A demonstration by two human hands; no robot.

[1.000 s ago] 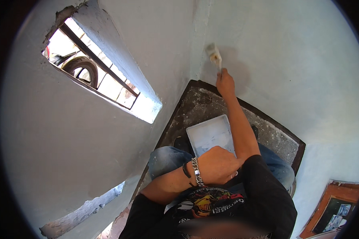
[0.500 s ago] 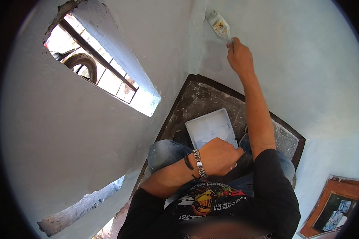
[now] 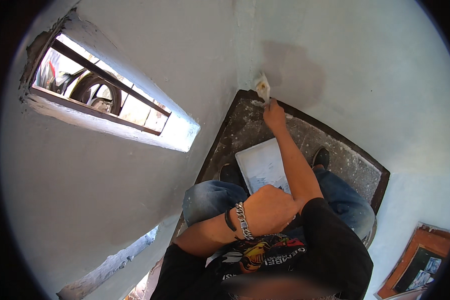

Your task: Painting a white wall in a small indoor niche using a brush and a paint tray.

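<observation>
My right hand (image 3: 275,116) is closed round the handle of a flat paintbrush (image 3: 263,88). The pale bristles are at the foot of the wall, right by the corner, just above the dark floor border. My left hand (image 3: 270,210) is held curled in front of my chest, with its back turned up. Its fingers are mostly hidden, so what it may hold does not show. Between my feet lies a shallow white paint tray (image 3: 259,165) with paint smears inside, partly covered by my right forearm.
Pale walls (image 3: 345,60) meet in the corner ahead. A slot-shaped opening (image 3: 105,87) with dark bars pierces the left wall, a motorcycle wheel (image 3: 92,95) beyond it. The dark floor (image 3: 240,127) is paint-spotted. A brown wooden frame (image 3: 402,270) is at lower right.
My right hand has brought the brush down the wall from high up to its foot at the corner. My left hand has stayed near my chest, and the view has shifted slightly.
</observation>
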